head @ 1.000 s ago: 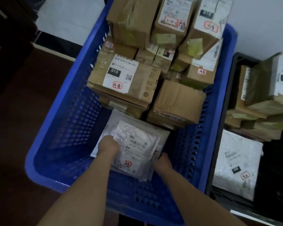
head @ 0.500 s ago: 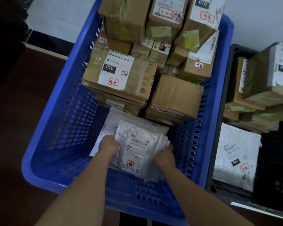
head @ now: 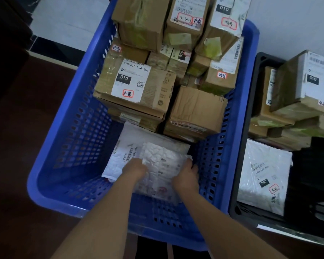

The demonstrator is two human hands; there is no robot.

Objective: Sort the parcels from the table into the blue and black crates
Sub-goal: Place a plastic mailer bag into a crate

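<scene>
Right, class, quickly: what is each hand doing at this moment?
Left hand: grips the left edge of the white bubble mailer in the blue crate.
Right hand: grips the mailer's right edge.

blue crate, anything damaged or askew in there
One cardboard box at the near right of the stack in the blue crate looks crumpled and sits tilted. The rest looks ordinary.

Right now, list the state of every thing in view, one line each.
Blue crate: far half stacked with cardboard boxes.
Bubble mailer: inside blue crate, gripped at both sides.
Left hand: gripping mailer.
Right hand: gripping mailer.
Black crate: holding boxes and a white bag.
</scene>
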